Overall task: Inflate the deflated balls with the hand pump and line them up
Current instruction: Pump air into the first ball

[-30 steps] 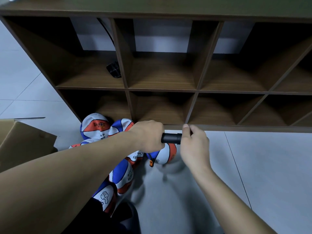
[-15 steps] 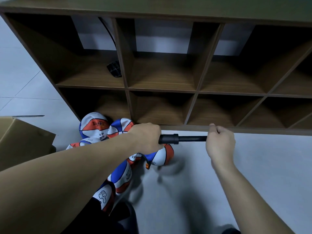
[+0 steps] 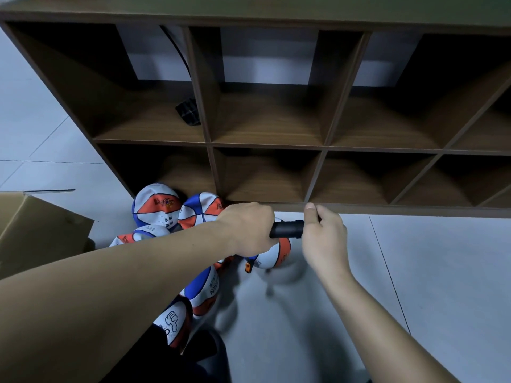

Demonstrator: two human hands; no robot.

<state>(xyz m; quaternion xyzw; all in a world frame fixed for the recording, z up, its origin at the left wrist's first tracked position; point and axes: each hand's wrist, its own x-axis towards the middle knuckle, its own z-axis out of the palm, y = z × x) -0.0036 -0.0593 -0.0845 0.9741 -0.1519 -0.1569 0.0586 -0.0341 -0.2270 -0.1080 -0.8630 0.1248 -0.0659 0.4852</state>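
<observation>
The left hand [image 3: 249, 230] is wrapped around the barrel of the black hand pump [image 3: 286, 229], which lies level between the two hands, and the right hand [image 3: 323, 239] is curled around the pump's handle end, thumb up, its fist just beside the barrel's collar so that only a short black stretch shows. Below the pump sits a white, orange and blue ball [image 3: 273, 254], partly hidden by the left hand, with a small orange fitting [image 3: 249, 266] at its lower left edge. More balls [image 3: 157, 203] of the same colours lie bunched on the pale floor [image 3: 414, 272] under the left forearm, near the foot of the brown cubby shelf [image 3: 318, 150]. One upper compartment holds a small black object [image 3: 188, 110]. A cardboard box [image 3: 41, 233] stands at the left.
</observation>
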